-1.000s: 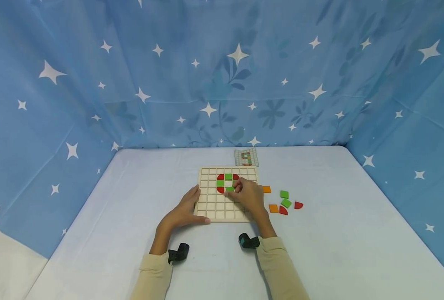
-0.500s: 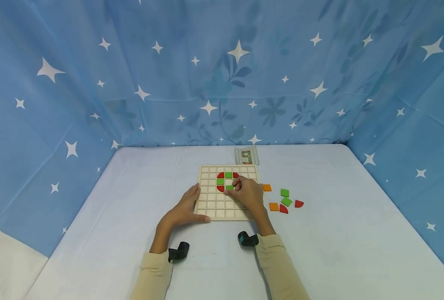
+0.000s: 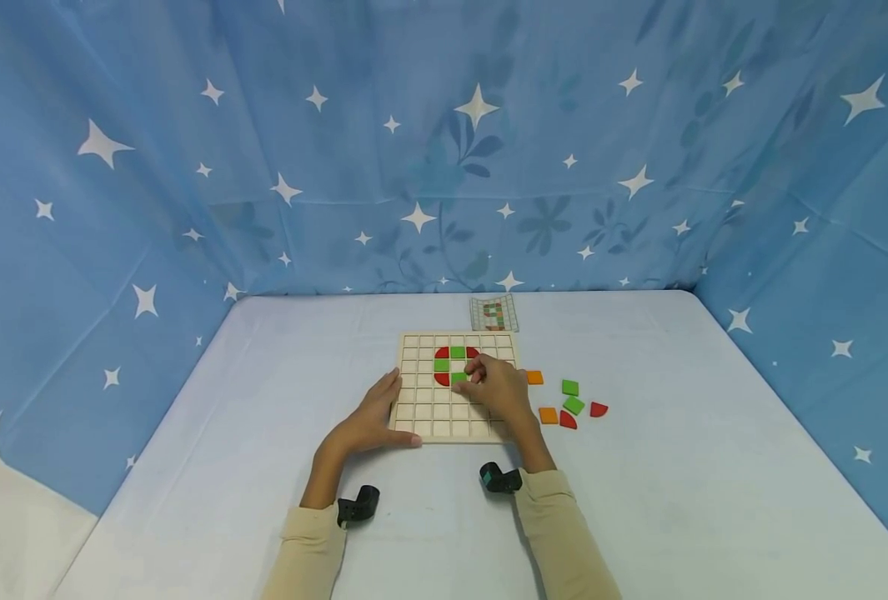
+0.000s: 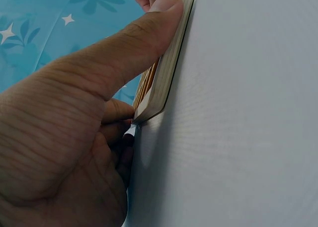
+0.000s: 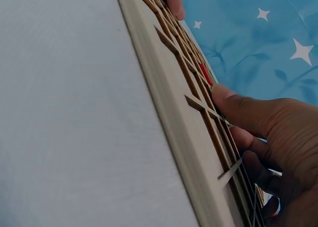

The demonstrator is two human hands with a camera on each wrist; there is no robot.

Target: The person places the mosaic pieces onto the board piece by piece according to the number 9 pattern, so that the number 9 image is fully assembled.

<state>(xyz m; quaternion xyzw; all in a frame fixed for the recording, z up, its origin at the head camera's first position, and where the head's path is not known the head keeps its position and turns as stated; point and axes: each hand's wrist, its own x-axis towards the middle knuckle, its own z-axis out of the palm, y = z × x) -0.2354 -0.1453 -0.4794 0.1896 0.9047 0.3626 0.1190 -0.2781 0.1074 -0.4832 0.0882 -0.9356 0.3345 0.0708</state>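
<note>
A pale wooden grid board lies on the white table. My left hand holds its near left corner, thumb along the front edge and fingers at the left side. Red quarter-round tiles and green square tiles form part of a ring in the grid. Over the ring's right side, my right hand has thumb and fingertips around a green tile seated in the ring's lower row. In the right wrist view its thumb touches the board beside red and green edges. The hand hides the ring's lower right.
Right of the board lie orange squares, loose green squares and red quarter-rounds. Behind it stands or lies a small pattern card with a printed grid. A blue star-printed curtain encloses the table's back and sides.
My right thumb has shifted slightly right, showing more of the green tile. My left hand stays at the board's corner, and the loose tiles have not moved.
</note>
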